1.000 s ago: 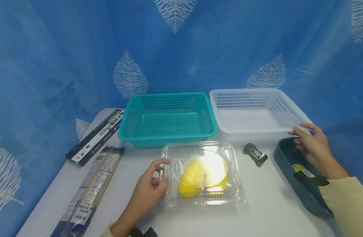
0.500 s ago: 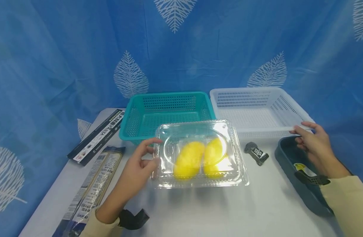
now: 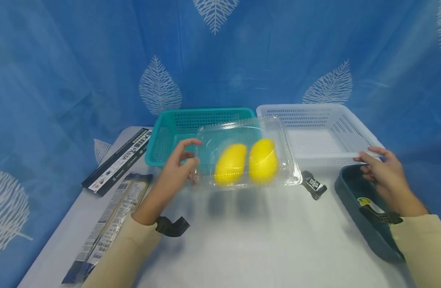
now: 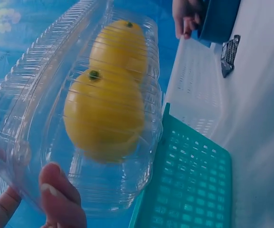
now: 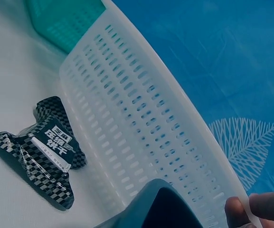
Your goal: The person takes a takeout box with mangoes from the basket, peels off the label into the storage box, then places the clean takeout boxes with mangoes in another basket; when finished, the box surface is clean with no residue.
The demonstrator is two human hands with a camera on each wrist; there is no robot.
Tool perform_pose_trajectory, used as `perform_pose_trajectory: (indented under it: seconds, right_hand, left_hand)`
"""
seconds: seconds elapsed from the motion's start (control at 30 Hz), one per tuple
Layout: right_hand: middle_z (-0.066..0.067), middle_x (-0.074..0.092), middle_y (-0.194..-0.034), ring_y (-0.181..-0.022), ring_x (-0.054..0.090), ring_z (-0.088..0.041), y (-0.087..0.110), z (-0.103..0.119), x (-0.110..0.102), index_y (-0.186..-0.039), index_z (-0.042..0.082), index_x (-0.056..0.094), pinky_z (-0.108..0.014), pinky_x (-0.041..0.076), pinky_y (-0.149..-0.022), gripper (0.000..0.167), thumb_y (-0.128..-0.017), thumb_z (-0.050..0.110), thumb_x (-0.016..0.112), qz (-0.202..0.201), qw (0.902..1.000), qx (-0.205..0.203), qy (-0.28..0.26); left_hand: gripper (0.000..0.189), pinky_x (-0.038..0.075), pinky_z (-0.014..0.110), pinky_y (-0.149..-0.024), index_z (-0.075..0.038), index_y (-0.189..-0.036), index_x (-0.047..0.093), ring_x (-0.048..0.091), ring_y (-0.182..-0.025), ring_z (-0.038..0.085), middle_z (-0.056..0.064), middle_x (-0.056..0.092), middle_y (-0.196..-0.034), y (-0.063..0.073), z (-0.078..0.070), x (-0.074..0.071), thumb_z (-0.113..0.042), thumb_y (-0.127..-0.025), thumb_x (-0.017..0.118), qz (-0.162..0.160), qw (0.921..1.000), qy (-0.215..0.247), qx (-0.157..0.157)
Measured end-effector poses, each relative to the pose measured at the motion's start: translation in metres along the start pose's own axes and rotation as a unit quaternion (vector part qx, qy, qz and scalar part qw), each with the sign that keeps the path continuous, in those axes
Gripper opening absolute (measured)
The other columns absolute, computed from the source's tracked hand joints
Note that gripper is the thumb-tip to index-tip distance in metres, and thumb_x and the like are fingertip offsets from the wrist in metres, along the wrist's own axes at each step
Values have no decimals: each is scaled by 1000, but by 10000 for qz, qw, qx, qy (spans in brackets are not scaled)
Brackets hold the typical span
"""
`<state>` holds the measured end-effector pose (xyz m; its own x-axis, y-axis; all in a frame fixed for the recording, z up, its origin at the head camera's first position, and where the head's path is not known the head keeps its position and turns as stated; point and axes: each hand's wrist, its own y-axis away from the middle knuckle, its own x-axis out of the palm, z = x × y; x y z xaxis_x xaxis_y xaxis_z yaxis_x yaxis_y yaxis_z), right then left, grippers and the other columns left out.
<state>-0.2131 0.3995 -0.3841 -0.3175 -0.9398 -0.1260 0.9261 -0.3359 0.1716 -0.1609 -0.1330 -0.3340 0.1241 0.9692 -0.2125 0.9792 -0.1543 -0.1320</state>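
My left hand (image 3: 175, 170) grips the left edge of a clear plastic clamshell box (image 3: 283, 164), held raised above the table and slightly tilted. Inside lie two yellow mangoes (image 3: 263, 161), whose green stem ends show in the left wrist view. From the head, the box overlaps the front of the teal basket (image 3: 159, 138) and a corner of the white basket (image 3: 353, 124). At that white basket's front right corner, my right hand (image 3: 386, 172) pinches the rim between thumb and fingers, as the right wrist view shows too.
A small black checkered packet (image 5: 46, 147) lies before the white basket. Under my right forearm stands a dark blue-grey bin (image 3: 357, 224) with a yellow-labelled item (image 3: 366, 203) in it. A pasta box (image 3: 117, 162) and a long pasta packet (image 3: 110, 224) lie at left.
My left hand has lifted the clamshell box off the table and carried it forward and up, toward the teal basket. My right hand stays on the white basket's rim.
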Motion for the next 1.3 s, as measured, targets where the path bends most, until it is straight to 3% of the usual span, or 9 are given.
perform_pose_trajectory:
  seconds: [0.23, 0.47, 0.63, 0.83, 1.1, 1.3]
  right_hand:
    - [12, 70, -79, -56, 51, -9, 3, 2, 1, -118, 33, 41, -25, 44, -46, 36, -97, 30, 71, 30, 9998, -58, -168]
    - [15, 69, -81, -59, 50, -8, 2, -1, 4, -139, 28, 35, -23, 45, -49, 54, -98, 33, 69, -72, 9999, -98, 66]
    - [16, 68, -81, -60, 50, -7, 1, -2, 3, -141, 27, 34, -22, 45, -50, 54, -99, 33, 67, -124, 9997, -122, 198]
    - [18, 67, -81, -61, 51, -7, 0, -2, 3, -141, 28, 34, -21, 47, -52, 53, -100, 34, 66, -178, 9988, -188, 407]
    - [14, 69, -82, -59, 52, -7, -2, -4, 1, -135, 28, 37, -23, 44, -49, 48, -99, 32, 68, -68, 9998, -173, -29]
    - [14, 69, -80, -57, 54, -7, -3, -2, 3, -133, 28, 38, -22, 45, -48, 44, -100, 31, 67, -137, 9998, -161, 11]
  left_hand:
    - [43, 55, 49, -61, -31, -141, 48, 57, -63, 36, 15, 55, -123, -35, -5, 11, -20, -99, 49, 143, 9998, 100, 32]
    - [40, 56, 48, -64, -32, -139, 48, 58, -65, 39, 19, 53, -110, -71, -14, 20, -22, -101, 49, 279, 9994, 137, 117]
    - [40, 55, 49, -64, -31, -140, 47, 56, -63, 35, 20, 55, -110, -95, -19, 30, -23, -102, 49, 335, 9991, 174, 168]
    - [39, 54, 46, -62, -31, -140, 47, 49, -56, 27, 18, 54, -101, -121, -26, 54, -23, -101, 49, 400, 9990, 149, 120]
    - [37, 57, 40, -61, -34, -139, 47, 49, -54, 26, 16, 56, -91, -149, -34, 93, -26, -104, 52, 646, 9978, -98, -63]
    - [38, 58, 50, -73, -33, -142, 44, 49, -53, 24, 6, 63, -107, -167, -37, 121, -26, -106, 53, 741, 9968, -148, -265]
